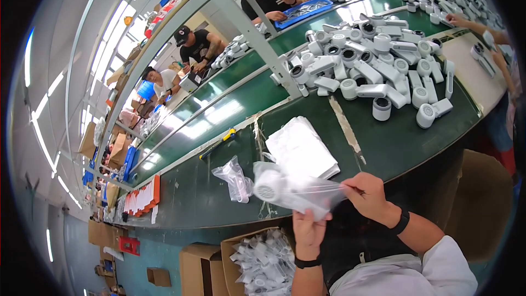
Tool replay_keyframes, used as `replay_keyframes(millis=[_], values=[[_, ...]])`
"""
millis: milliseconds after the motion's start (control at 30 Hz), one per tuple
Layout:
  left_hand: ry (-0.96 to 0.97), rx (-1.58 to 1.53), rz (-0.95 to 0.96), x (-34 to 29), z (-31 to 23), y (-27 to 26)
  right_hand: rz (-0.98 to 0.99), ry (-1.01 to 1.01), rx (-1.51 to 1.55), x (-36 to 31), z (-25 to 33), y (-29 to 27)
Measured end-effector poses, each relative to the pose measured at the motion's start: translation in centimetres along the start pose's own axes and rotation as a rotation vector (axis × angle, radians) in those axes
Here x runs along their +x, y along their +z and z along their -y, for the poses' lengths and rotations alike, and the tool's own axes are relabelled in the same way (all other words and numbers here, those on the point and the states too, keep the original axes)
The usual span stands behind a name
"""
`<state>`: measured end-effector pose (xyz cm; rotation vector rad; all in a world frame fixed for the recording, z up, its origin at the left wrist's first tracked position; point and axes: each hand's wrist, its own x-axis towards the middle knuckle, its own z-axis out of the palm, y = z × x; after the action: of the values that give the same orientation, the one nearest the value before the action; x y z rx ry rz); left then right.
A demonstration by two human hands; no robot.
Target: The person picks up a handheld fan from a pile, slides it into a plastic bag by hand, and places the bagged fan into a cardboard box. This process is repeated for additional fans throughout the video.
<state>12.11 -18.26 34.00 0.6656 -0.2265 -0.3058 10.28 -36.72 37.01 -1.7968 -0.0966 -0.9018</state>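
A white handheld fan (267,191) with a round grille lies inside a clear plastic bag (315,191) above the near table edge. My left hand (310,231) grips the bagged fan from below, its fingers closed around it. My right hand (366,194) pinches the bag's end at the right and holds it stretched. Behind the bag rests a stack of flat white plastic bags (301,145), partly covered by it. Another bagged item (236,180) lies just left of the fan.
A large heap of white fans (378,66) covers the table's far right. Beyond a metal frame (241,27) runs a green conveyor (208,112) with people working. A yellow-black cutter (219,142) and orange-white boxes (142,197) lie leftward. Below stands a carton (233,246) of bagged items.
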Motion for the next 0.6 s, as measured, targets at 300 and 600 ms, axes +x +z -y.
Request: replay_keyframes(millis=[300, 600], values=[[0.561, 0.871, -0.9, -0.8, -14.2, -5.5, 0.218, 0.356, 0.019, 0.6, -4.5, -0.9], [0.424, 1.328, -1.101, 4.7, -18.2, -17.7, 0.198, 0.141, -0.259, -0.1, -5.5, 0.0]])
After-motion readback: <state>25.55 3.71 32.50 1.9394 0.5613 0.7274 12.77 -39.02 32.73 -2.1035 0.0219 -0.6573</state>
